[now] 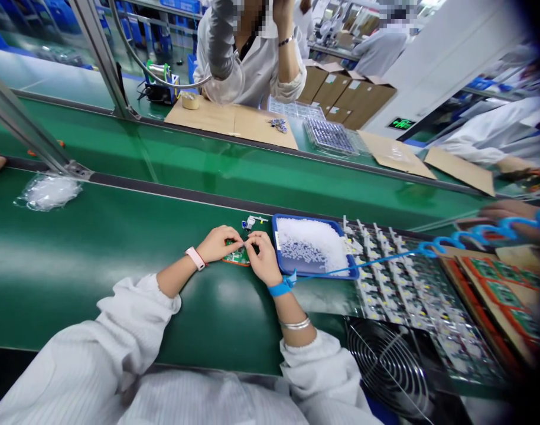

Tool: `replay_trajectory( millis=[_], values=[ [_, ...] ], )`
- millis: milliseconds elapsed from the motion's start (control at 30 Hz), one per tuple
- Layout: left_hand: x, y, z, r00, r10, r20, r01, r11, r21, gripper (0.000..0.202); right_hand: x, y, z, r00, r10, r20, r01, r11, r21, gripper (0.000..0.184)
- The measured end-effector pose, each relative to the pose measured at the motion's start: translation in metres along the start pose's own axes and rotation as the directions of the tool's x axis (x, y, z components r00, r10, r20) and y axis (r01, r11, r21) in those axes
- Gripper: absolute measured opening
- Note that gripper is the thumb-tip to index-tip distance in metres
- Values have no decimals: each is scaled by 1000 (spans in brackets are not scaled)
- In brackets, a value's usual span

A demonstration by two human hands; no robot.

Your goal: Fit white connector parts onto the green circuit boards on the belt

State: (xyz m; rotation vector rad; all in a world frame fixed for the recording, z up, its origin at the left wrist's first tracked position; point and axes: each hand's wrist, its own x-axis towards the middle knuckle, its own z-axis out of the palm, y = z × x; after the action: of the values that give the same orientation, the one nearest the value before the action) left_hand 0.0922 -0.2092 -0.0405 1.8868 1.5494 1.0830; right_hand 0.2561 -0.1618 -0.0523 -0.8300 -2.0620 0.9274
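- Green conveyor belt [97, 265] across the whole view, with a second green belt [217, 153] beyond a metal rail
- Far side: co-worker [247, 65] in a white smock with both arms raised, near stacked cardboard boxes [350, 94]
- Lower right: black cooling fan [387, 369] behind a round wire guard
- Right of the hands: rows of circuit boards with white connectors [412, 283] lined up on the near belt, overlapped by the fan at their lower end
- Right edge: another person's hand [504, 209], apart from the two hands at the board
- Just beside the right hand: blue plastic tray [312, 245] heaped with small white parts
- Coiled blue cord [474, 233] stretched across the tray to a blue wrist strap [281, 287] on the right wrist
- Flat on the belt, beneath both hands: small green circuit board [237, 257], partly covered
- Over the board's left side: left hand [219, 245], pink watch band at the wrist
- Over the board's right side: right hand [263, 258]
- Both hands' fingertips [251, 241] narrow, pinched together and meeting above the board; anything held too small to tell
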Motion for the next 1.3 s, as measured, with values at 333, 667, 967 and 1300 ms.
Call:
replay_trajectory(
  millis=[333, 667, 967, 1300],
  values=[
    [1, -1, 1, 993, -115, 25, 115, 993, -16, 9, 2, 4, 1, 993, 68, 102, -66, 998, -20, 14],
    [6, 6, -3, 975, -215, 47, 210, 973, 94, 9, 4, 6, 3, 984, 137, 111, -137, 991, -9, 15],
    [-16, 7, -16, 961, 76, 267, -157, 942, 297, 68, -3, -1, -1, 990, 88, -112, -78, 993, 89, 15],
    [71, -16, -62, 944, -104, -314, 87, 994, -67, 50, -2, -3, -7, 951, 43, -307, -11, 994, 106, 23]
  ],
)
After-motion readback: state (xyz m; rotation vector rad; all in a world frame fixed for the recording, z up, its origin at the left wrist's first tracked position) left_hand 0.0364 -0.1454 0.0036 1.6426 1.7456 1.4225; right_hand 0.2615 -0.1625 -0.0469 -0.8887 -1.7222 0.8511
